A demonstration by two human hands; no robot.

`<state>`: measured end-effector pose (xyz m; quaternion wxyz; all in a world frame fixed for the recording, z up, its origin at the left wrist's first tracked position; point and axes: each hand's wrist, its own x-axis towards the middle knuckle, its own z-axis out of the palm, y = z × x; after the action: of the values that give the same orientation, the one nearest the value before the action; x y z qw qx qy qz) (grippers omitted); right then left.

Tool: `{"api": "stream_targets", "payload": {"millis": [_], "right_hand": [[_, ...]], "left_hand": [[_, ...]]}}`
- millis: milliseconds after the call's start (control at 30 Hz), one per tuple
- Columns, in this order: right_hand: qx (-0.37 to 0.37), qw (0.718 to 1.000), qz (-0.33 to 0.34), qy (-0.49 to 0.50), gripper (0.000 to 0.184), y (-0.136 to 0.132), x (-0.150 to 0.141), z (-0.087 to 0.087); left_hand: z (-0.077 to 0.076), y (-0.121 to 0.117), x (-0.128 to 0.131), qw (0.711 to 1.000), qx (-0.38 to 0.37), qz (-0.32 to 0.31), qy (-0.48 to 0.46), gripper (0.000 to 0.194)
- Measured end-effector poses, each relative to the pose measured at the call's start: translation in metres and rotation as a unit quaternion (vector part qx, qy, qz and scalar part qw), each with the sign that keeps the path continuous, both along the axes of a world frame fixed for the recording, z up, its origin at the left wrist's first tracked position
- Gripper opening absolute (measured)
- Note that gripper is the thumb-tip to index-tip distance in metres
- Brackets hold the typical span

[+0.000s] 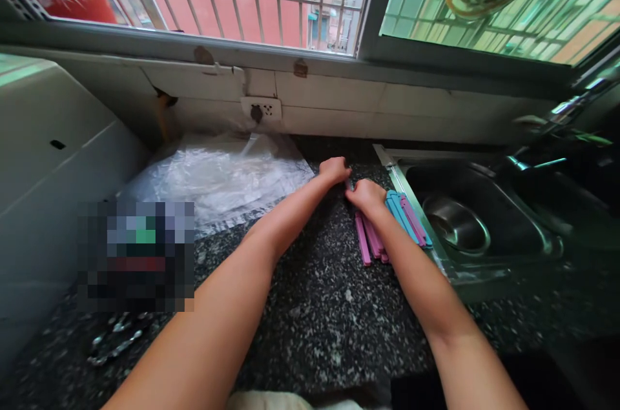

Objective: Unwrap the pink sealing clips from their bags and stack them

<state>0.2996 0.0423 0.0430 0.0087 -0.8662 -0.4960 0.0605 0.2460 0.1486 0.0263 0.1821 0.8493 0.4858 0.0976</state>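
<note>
Over the dark speckled countertop, my left hand [335, 170] is closed, fingers curled inward. Just to its right and nearer to me, my right hand [367, 195] is closed too. A small pale, pinkish bit [348, 184] shows between the two hands; the fingers hide most of it, and I cannot tell its kind. Long, thin purple plastic strips [363, 241], which look like bag clips, lie under and beside my right wrist. Right of that wrist are blue strips [404, 219] with a purple one among them, next to the sink edge.
Clear plastic bags [223, 174] are heaped left of my hands. A steel sink [518, 216] with a round metal bowl [455, 224] is on the right. A wall socket [261, 109] sits below the barred window. A metal chain [116, 338] lies near left, by a blurred-out object.
</note>
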Motion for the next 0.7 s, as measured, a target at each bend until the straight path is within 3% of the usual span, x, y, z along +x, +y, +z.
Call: {"api": "stream_targets", "payload": {"millis": [333,533,700], "right_hand": [[0.054,0.998,0.03,-0.017,0.035,-0.009,-0.013,0.009],[0.117,0.991,0.069,-0.006,0.031,-0.025,-0.039,0.028],[0.166,0.98,0.113,-0.006,0.027,-0.049,-0.063,0.043]], "left_hand": [[0.032,-0.009,-0.041,0.994,0.043,0.015,-0.096,0.024],[0.053,-0.024,-0.084,0.978,0.041,0.019,-0.205,0.015],[0.07,-0.047,-0.127,0.957,0.031,0.02,-0.289,0.022]]}}
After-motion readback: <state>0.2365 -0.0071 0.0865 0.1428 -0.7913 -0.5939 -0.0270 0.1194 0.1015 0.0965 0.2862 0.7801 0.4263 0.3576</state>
